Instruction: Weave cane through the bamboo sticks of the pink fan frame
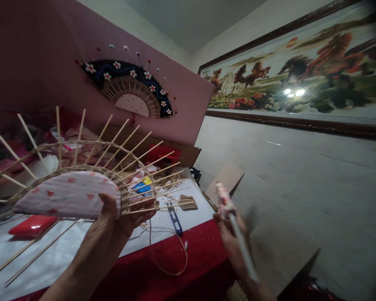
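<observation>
Nearest the camera, the left hand (113,225) grips the fan frame (69,194) upright above the table, thumb on its printed fabric, fingers behind the sticks. The right hand (233,240), apart from it, has its fingers wrapped about what appears to be a glue gun (224,205). The step in hand is judged to be fixing the outer cord ring (133,155) to the sticks; the next move would call for a steady frame and the nozzle brought to a crossing. Beyond lie a loose cord (185,261) and blue snips (175,221); farther back, a decorated fan (133,74) is on a pink board (188,104). The frame's left end is cut off, the right fingers blurred, and any glue indiscernible.
</observation>
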Demonstrator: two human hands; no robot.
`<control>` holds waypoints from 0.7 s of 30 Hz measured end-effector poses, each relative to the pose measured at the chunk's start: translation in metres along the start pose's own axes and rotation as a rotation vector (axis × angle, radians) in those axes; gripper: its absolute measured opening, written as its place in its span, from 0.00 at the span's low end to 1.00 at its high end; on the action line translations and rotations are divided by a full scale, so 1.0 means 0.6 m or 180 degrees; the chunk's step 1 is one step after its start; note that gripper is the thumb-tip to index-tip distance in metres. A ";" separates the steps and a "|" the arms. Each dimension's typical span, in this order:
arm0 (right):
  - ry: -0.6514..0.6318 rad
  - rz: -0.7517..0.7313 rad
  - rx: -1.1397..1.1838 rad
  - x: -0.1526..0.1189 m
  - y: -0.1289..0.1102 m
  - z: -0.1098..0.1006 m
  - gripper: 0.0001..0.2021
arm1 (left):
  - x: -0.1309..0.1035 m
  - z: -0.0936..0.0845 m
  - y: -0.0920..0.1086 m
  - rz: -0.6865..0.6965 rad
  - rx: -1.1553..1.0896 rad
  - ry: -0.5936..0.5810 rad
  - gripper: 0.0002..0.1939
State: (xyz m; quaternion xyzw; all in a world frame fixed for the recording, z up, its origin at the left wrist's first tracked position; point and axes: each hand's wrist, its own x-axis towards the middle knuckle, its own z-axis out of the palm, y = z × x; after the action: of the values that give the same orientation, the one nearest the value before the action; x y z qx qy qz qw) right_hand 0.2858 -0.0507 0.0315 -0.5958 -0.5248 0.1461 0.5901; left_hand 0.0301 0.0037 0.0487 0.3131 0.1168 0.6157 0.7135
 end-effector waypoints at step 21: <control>-0.1839 -0.1285 -0.3005 0.149 0.042 0.031 0.13 | 0.003 -0.002 0.000 0.0128 -0.0011 -0.0078 0.43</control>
State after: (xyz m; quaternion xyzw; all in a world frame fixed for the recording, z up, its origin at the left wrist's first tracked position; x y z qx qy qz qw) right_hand 0.3186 0.0372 0.0446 -0.6184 -0.7756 -0.0623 0.1101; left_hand 0.0299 0.0061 0.0478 0.3217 0.1007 0.6263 0.7030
